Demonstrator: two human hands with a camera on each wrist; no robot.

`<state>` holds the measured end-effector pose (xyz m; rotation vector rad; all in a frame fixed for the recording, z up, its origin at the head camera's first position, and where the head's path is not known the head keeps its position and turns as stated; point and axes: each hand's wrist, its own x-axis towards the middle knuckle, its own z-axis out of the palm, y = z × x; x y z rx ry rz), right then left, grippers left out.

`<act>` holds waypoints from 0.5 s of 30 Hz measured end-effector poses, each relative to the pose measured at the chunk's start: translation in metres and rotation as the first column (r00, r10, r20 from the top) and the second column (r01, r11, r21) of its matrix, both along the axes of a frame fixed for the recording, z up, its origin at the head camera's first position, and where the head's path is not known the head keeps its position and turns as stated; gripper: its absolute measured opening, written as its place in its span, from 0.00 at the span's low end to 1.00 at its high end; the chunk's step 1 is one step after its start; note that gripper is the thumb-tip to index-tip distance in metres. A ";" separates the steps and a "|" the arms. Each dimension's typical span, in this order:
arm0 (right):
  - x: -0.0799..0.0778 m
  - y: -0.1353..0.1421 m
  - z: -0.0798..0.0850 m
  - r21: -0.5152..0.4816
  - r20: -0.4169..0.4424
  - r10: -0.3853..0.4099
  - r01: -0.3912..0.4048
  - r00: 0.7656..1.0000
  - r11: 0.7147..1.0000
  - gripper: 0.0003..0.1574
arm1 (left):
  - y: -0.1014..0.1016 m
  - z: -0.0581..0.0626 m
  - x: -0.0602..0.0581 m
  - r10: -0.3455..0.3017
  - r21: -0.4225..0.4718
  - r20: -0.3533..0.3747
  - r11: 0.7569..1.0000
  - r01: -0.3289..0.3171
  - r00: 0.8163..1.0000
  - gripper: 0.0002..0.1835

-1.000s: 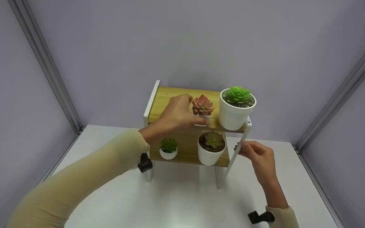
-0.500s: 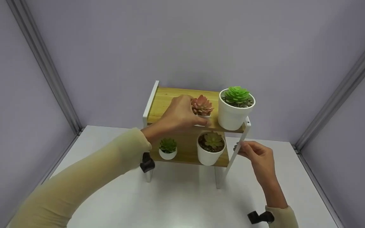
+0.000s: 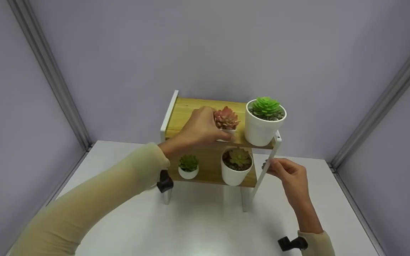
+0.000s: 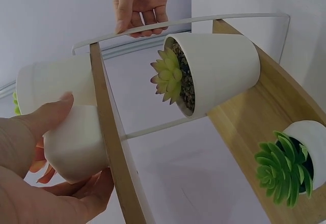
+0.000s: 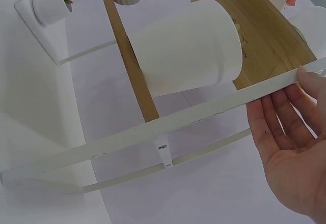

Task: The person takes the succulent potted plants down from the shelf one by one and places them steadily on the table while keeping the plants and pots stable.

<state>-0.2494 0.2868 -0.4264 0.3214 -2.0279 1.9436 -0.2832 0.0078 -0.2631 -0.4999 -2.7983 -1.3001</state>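
My left hand [image 3: 202, 128] holds a small white pot with a reddish succulent [image 3: 226, 119] at the front of the two-tier plant stand's upper wooden shelf [image 3: 190, 104]. Thumb and fingers lie on opposite sides of this white pot [image 4: 76, 145] in the left wrist view. My right hand [image 3: 292, 177] grips the stand's white right-hand frame [image 5: 204, 107], thumb on one side, fingers on the other. To the right of the reddish succulent is a larger white pot with a bright green succulent [image 3: 266, 106]. Its base is partly hidden in the wrist views.
On the lower shelf [image 4: 239, 124] sit a white pot with a yellow-green succulent [image 3: 238, 160] and a small dark green succulent [image 3: 189, 163]. Another potted orange succulent [image 5: 51, 2] appears in the right wrist view. The stand rests on a white table [image 3: 205, 227] between grey walls [image 3: 205, 46].
Almost nothing differs. The view has shifted very slightly; both hands keep their holds, and the pots stay in place on the stand.
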 end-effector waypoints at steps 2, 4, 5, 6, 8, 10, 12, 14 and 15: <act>0.000 0.001 0.000 -0.001 0.001 0.003 -0.003 1.000 1.000 0.17 | 0.000 0.000 0.000 -0.007 0.005 -0.002 1.000 0.007 1.000 0.22; 0.000 0.002 0.000 0.001 -0.001 0.006 -0.006 1.000 1.000 0.18 | 0.001 0.000 0.000 -0.014 0.014 0.004 1.000 0.014 1.000 0.21; 0.001 0.002 0.000 0.002 -0.001 0.006 -0.006 1.000 1.000 0.18 | 0.001 0.000 0.000 -0.014 0.016 0.007 1.000 0.014 1.000 0.21; 0.001 0.002 0.000 0.003 -0.002 0.005 -0.005 1.000 1.000 0.18 | 0.002 0.001 0.000 -0.015 0.018 0.012 1.000 0.015 1.000 0.21; 0.002 0.003 0.000 -0.001 -0.004 0.004 -0.004 1.000 1.000 0.18 | 0.002 0.001 0.000 -0.010 0.019 0.024 1.000 0.010 1.000 0.22; 0.002 0.003 0.000 -0.005 -0.007 0.002 -0.002 1.000 1.000 0.18 | 0.003 0.002 0.000 -0.008 0.016 0.032 1.000 0.008 0.999 0.23; 0.002 0.004 0.000 -0.006 -0.009 0.000 0.000 1.000 1.000 0.17 | 0.003 0.002 0.000 -0.005 0.011 0.038 1.000 0.005 0.999 0.24; 0.001 0.004 0.000 -0.006 -0.009 0.004 -0.005 1.000 1.000 0.17 | 0.003 0.003 0.000 0.001 0.007 0.042 1.000 -0.002 0.999 0.24; 0.001 0.004 0.000 -0.007 -0.009 0.008 -0.008 1.000 1.000 0.17 | 0.003 0.003 0.000 0.005 0.004 0.043 1.000 -0.005 0.999 0.24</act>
